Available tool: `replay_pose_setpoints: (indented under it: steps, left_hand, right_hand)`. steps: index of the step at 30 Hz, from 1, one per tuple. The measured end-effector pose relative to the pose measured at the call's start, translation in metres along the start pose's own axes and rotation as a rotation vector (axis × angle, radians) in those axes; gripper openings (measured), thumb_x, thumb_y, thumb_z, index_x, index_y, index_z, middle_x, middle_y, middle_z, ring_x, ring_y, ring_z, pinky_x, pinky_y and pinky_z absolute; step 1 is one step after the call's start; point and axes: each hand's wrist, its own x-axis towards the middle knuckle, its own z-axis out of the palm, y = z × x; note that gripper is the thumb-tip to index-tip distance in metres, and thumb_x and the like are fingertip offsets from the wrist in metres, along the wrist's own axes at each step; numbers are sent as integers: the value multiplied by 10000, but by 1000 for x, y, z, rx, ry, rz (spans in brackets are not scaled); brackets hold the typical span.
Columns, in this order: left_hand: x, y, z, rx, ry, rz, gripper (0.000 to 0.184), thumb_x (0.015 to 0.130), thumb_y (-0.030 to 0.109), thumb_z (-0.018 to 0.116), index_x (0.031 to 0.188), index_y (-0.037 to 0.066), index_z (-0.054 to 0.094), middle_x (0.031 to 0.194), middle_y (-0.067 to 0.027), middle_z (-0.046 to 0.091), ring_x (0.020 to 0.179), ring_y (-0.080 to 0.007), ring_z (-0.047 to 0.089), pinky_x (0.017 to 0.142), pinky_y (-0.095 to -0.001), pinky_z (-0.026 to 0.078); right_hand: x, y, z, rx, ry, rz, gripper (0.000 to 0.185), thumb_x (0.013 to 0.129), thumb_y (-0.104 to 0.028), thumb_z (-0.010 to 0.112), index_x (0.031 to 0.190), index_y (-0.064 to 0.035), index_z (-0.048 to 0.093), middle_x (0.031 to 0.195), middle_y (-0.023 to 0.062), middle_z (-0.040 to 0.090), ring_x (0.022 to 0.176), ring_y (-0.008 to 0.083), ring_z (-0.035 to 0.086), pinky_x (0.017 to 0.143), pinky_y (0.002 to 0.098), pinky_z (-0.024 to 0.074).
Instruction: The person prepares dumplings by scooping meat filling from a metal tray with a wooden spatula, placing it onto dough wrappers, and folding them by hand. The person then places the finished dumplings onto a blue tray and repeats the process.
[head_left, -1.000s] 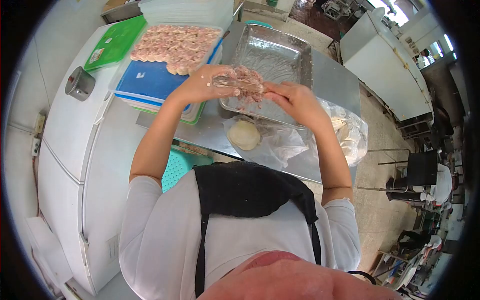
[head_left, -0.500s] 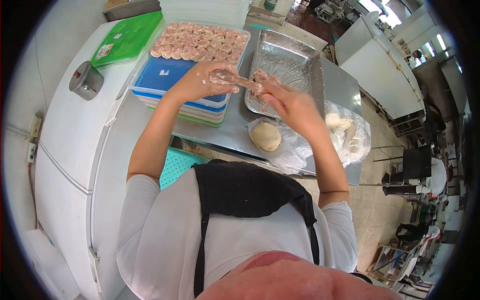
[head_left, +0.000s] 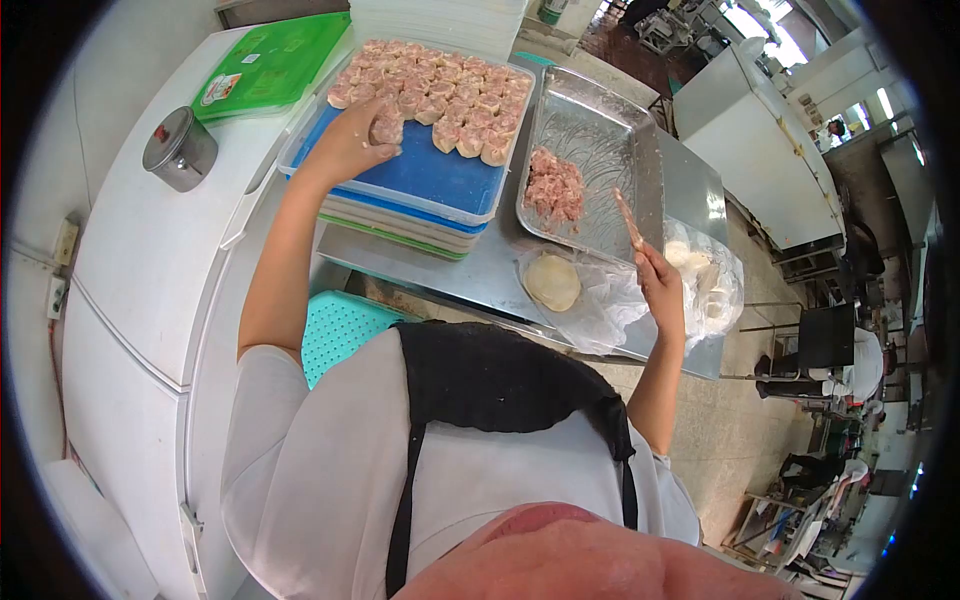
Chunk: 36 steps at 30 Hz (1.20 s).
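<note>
My left hand (head_left: 348, 140) is closed around a meat-filled dumpling (head_left: 388, 125) at the left side of the blue-lined tray (head_left: 420, 185). Beside it, rows of open-topped dumplings (head_left: 450, 95) fill the tray's far part. My right hand (head_left: 658, 285) grips a thin spatula (head_left: 627, 215) smeared with meat, its blade over the right side of the metal pan (head_left: 608, 150). A heap of minced meat filling (head_left: 553, 188) sits in the pan's left part. Near the table's front edge, a stack of round wrappers (head_left: 552, 282) lies on plastic.
More wrappers sit in a clear plastic bag (head_left: 705, 275) at the right. On the white freezer (head_left: 120, 200) to the left stand a metal pot (head_left: 180, 150) and green lids (head_left: 270, 65). Below the table is a turquoise perforated crate (head_left: 345, 325). A person (head_left: 868, 360) is in the right background.
My left hand has moved left and away with the dumpling, to the tray. My right hand has drawn back to the right with the spatula, away from the dumpling.
</note>
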Motion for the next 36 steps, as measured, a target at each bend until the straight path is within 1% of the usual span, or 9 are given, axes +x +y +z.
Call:
replay_pose_setpoints:
  steps: [5, 13, 15, 16, 22, 25, 26, 29, 36]
  left_hand:
    - [11, 48, 10, -135, -116, -225, 756, 758, 144, 716, 1400, 12, 340, 1319, -232, 502, 1139, -346, 551, 949, -379, 453]
    - [37, 28, 48, 2, -3, -73, 760, 774, 121, 704, 1425, 53, 319, 1366, -237, 455, 1174, -354, 531, 977, -387, 439]
    - [33, 28, 43, -73, -37, -62, 761, 772, 123, 705, 1425, 53, 320, 1369, -239, 450, 1180, -357, 526, 979, -390, 437]
    - [27, 31, 35, -17, -49, -33, 730, 771, 122, 703, 1409, 58, 353, 1358, -234, 464, 1176, -358, 529, 978, -394, 437]
    - [14, 135, 37, 25, 67, -109, 489, 784, 122, 692, 1248, 74, 549, 1252, -156, 579, 1072, -322, 585, 897, -374, 472]
    - [12, 201, 86, -440, -70, -3, 325, 811, 126, 670, 1129, 80, 616, 1168, -109, 624, 954, -273, 611, 799, -326, 488]
    - [6, 218, 111, -540, -117, 20, 278, 824, 101, 672, 1098, 83, 630, 1103, -71, 643, 887, -172, 612, 752, -284, 489]
    - [-5, 225, 186, -494, -299, 38, 268, 808, 110, 677, 1070, 75, 632, 1082, -83, 641, 900, -224, 619, 779, -321, 491]
    - [-54, 208, 278, -264, -428, -52, 293, 756, 147, 702, 1020, 56, 615, 979, -129, 575, 950, -334, 566, 837, -397, 469]
  right_hand:
    - [-6, 16, -8, 98, 5, 76, 308, 928, -220, 613, 1158, -17, 639, 704, -72, 468, 614, 25, 386, 537, 184, 328]
    - [35, 33, -6, -45, -169, 30, 324, 985, -303, 501, 1071, -29, 648, 586, -76, 403, 514, 22, 347, 467, 189, 278]
    - [53, 40, -10, -240, -252, -94, 340, 977, -313, 505, 984, -11, 662, 577, 3, 438, 531, 85, 403, 505, 247, 356]
    - [65, 41, -18, -431, -249, -178, 381, 946, -339, 537, 871, 11, 670, 598, 131, 537, 558, 227, 537, 574, 359, 440]
    - [153, 52, -58, -1025, -414, -305, 403, 879, -384, 567, 756, -19, 685, 757, 221, 638, 736, 388, 634, 657, 488, 484]
    - [184, 72, -48, -1035, -285, -399, 349, 862, -317, 570, 743, -8, 680, 772, 206, 655, 736, 378, 643, 659, 489, 496]
    - [189, 84, -37, -1023, -284, -460, 313, 852, -272, 566, 737, -3, 679, 778, 204, 659, 746, 376, 647, 664, 483, 504]
    - [163, 102, -8, -902, -371, -599, 232, 821, -160, 544, 724, 8, 673, 784, 212, 657, 762, 377, 653, 666, 467, 520]
    - [139, 57, -43, -920, -704, -635, 274, 860, -212, 539, 735, -6, 669, 792, 206, 658, 750, 381, 648, 663, 473, 514]
